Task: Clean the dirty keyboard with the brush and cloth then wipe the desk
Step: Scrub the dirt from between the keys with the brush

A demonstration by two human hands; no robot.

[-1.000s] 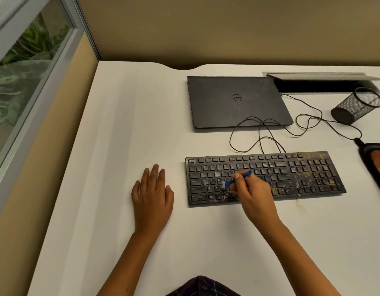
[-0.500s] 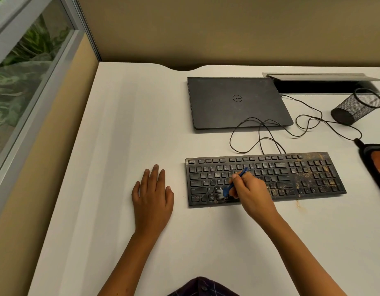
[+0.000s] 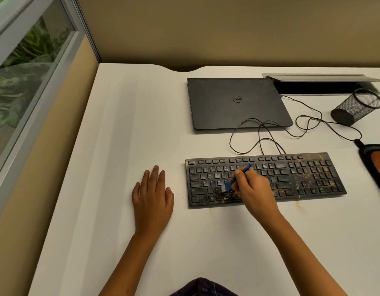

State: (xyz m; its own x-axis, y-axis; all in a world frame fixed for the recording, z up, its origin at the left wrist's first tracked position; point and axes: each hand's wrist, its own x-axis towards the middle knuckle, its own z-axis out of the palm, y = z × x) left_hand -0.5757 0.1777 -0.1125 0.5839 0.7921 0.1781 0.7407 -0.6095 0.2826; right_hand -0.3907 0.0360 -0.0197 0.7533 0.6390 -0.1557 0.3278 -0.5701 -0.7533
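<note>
One laptop (image 3: 238,103) lies behind the keyboard (image 3: 302,176), cable (image 3: 270,133) looped between.

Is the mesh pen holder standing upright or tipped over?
Tipped over: the mesh pen holder lies on its side on the desk, solid base facing the camera.

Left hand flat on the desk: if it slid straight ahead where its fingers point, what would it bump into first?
Probably nothing. The left hand points up the bare desk toward the far edge; the keyboard and laptop lie off to its right.
</note>
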